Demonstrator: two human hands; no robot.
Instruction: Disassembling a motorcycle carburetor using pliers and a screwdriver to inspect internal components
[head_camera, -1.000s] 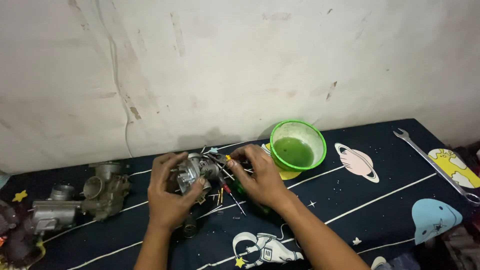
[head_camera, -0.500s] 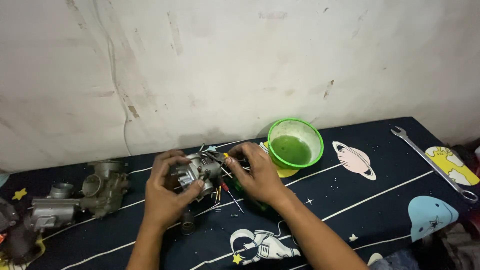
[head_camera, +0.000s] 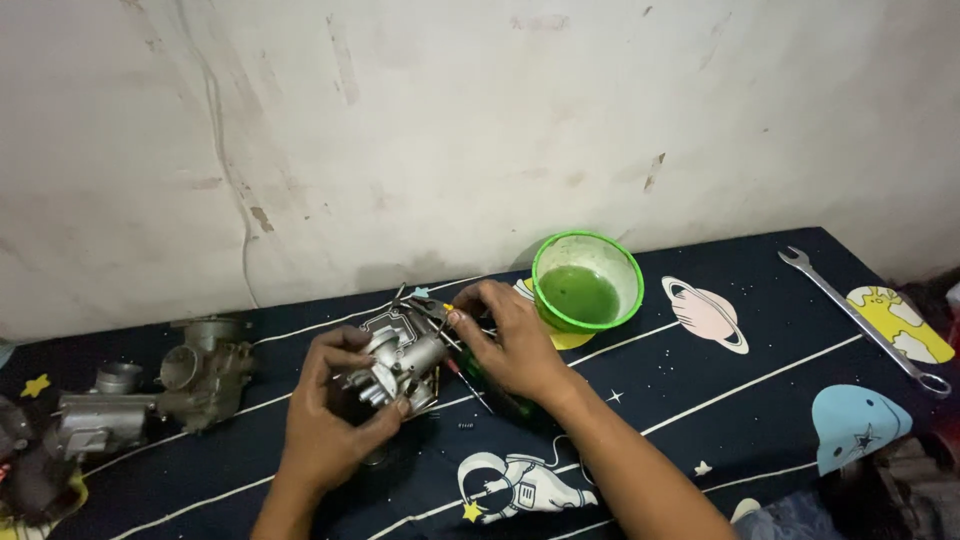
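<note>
- Clasped from below and from the side, the silver carburetor (head_camera: 400, 362) sits in my left hand (head_camera: 325, 425), fingers curled around its body with the thumb up against its near face.
- My right hand (head_camera: 510, 345) comes in from the right, its fingertips pressed together on the top of that carburetor, pinching some small part I cannot make out.
- I see the carburetor held just above the dark blue space-print cloth (head_camera: 700, 400), left of the cloth's middle and near the wall.
- Thin tools with red and yellow handles (head_camera: 465, 378) lie on the cloth under my right hand, partly hidden.
- Just beyond my right hand stands a green plastic bowl (head_camera: 587, 280) with green liquid in it.
- Well to the left, a second carburetor (head_camera: 205, 370) and other grey metal parts (head_camera: 95, 415) rest on the cloth.
- Far right, a long wrench (head_camera: 860, 320) lies slantwise, well apart from both hands.
</note>
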